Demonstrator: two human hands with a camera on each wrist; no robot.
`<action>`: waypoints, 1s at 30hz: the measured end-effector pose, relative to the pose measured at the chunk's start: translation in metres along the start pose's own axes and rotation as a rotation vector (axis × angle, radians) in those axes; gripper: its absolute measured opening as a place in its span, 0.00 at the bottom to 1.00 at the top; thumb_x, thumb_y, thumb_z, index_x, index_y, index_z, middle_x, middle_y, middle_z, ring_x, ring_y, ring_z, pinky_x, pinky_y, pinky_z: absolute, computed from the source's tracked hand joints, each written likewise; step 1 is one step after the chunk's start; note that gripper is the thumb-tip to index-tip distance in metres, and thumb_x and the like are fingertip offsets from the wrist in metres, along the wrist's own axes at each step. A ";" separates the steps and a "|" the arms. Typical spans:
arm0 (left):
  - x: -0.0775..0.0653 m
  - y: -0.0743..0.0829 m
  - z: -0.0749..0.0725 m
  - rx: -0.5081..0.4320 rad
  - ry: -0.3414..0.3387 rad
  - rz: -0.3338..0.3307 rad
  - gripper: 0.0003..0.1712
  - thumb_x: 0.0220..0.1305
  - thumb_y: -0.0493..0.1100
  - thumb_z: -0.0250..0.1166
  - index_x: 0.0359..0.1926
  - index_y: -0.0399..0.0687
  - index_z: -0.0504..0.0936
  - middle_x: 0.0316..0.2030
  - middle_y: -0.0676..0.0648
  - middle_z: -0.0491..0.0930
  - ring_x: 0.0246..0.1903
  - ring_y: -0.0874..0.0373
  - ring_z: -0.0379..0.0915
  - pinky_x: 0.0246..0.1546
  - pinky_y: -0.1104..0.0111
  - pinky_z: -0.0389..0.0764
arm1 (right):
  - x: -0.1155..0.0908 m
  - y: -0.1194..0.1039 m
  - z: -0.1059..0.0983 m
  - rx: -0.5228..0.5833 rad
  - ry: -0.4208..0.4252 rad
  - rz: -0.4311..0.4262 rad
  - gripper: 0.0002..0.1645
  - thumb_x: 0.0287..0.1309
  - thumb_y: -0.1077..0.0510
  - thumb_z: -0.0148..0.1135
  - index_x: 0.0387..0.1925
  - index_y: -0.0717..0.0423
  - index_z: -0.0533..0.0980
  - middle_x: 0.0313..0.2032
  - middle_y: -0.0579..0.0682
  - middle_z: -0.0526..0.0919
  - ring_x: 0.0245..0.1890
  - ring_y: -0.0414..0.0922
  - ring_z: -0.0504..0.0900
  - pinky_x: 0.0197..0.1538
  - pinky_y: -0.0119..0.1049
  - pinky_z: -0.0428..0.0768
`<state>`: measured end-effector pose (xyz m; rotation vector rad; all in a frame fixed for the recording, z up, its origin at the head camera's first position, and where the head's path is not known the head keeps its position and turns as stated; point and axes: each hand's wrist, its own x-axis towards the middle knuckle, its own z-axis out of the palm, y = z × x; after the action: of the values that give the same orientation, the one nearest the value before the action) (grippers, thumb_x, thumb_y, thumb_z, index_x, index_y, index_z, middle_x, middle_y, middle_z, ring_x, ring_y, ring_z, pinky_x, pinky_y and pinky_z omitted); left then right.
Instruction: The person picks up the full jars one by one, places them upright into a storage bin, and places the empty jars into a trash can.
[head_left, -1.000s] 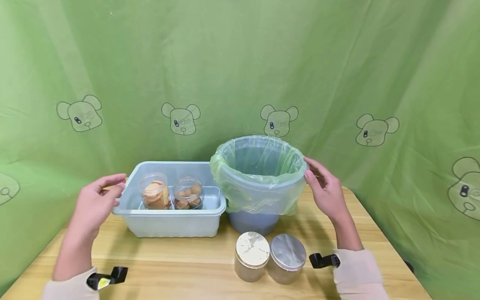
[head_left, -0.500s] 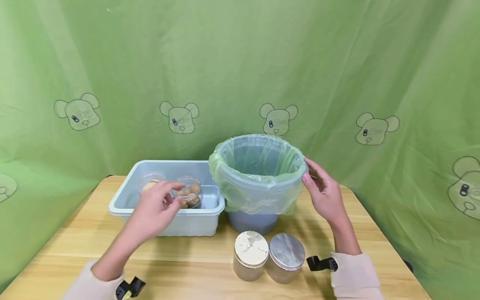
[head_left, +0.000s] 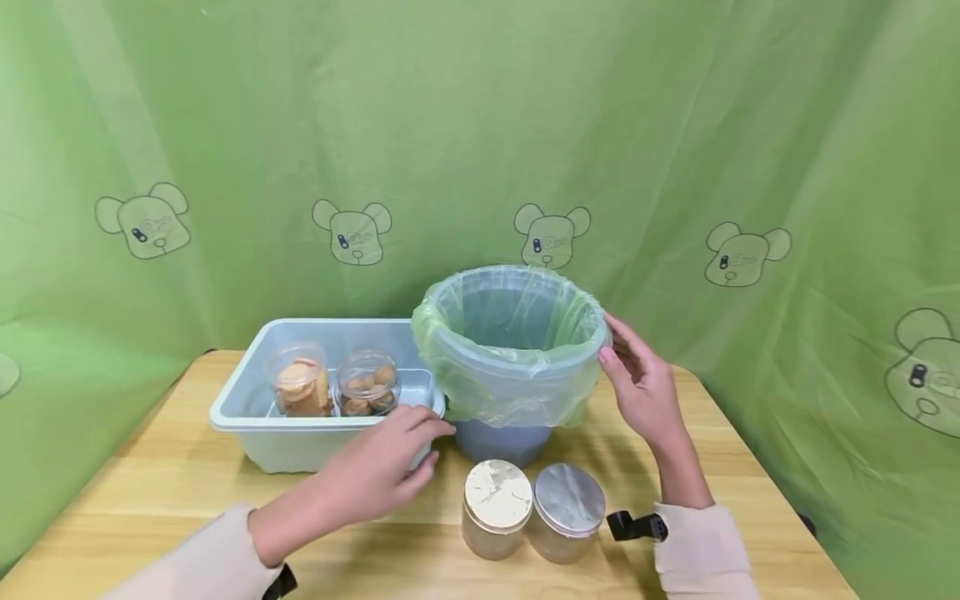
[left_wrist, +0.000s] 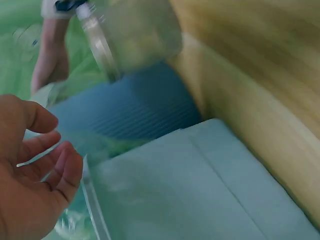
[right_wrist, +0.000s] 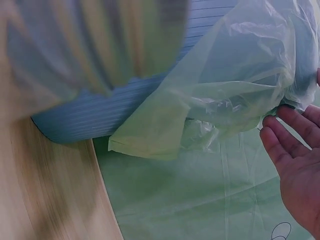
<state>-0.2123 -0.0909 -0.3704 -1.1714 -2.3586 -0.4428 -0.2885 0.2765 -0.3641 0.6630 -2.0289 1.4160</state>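
Observation:
My left hand (head_left: 386, 458) hovers over the front right corner of a pale blue tub (head_left: 300, 450), its fingers loosely bent and nothing between them. In the left wrist view, that hand (left_wrist: 40, 165) appears beside the tub's wall. My right hand (head_left: 648, 387) touches the right side of the rim of a blue bin (head_left: 498, 442). A thin green bag (head_left: 517, 396) lines the bin and folds down over its outside. Seen from the right wrist, the fingertips (right_wrist: 272, 125) rest against the bag, fairly straight. Inside the tub stand a clear jar of biscuits (head_left: 303, 387) and a clear jar of round brown pieces (head_left: 367, 387).
Two clear jars stand side by side before the bin, one with a gold foil-like top (head_left: 498, 496), the other silver (head_left: 570, 500). Everything sits on a wooden table (head_left: 187, 492). A green curtain (head_left: 450, 108) hangs behind and at the sides.
My left hand has swept right, from the tub's left side across its front to the front right corner. The right hand has stayed at the bin rim.

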 end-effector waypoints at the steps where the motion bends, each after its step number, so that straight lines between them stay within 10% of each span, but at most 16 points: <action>1: 0.000 0.001 0.003 0.004 -0.022 0.021 0.18 0.66 0.38 0.65 0.56 0.45 0.82 0.50 0.50 0.80 0.48 0.57 0.74 0.46 0.66 0.81 | 0.000 0.000 0.000 0.004 0.002 0.002 0.28 0.73 0.67 0.55 0.72 0.58 0.69 0.59 0.64 0.80 0.58 0.37 0.79 0.60 0.24 0.76; 9: 0.001 0.005 0.022 0.046 -0.141 0.185 0.24 0.73 0.51 0.61 0.64 0.46 0.77 0.56 0.48 0.77 0.54 0.55 0.71 0.53 0.64 0.79 | 0.000 0.001 0.002 0.020 0.017 0.004 0.28 0.73 0.67 0.56 0.71 0.57 0.70 0.59 0.64 0.80 0.57 0.37 0.80 0.59 0.25 0.77; 19: 0.007 0.007 0.040 -0.001 -0.311 0.220 0.42 0.75 0.67 0.51 0.81 0.56 0.54 0.72 0.43 0.65 0.67 0.51 0.62 0.61 0.60 0.77 | 0.000 0.001 0.003 0.030 0.031 -0.009 0.28 0.72 0.68 0.55 0.71 0.59 0.70 0.59 0.66 0.80 0.56 0.38 0.80 0.59 0.25 0.77; 30: 0.019 0.010 0.056 0.021 -0.323 0.286 0.44 0.70 0.70 0.55 0.77 0.54 0.62 0.69 0.43 0.69 0.59 0.51 0.66 0.58 0.63 0.74 | 0.000 0.000 0.004 0.021 0.023 -0.031 0.28 0.72 0.69 0.55 0.71 0.61 0.70 0.59 0.67 0.79 0.57 0.38 0.80 0.59 0.26 0.77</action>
<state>-0.2288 -0.0459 -0.4060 -1.6440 -2.3923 -0.1379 -0.2894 0.2729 -0.3655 0.6812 -1.9795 1.4227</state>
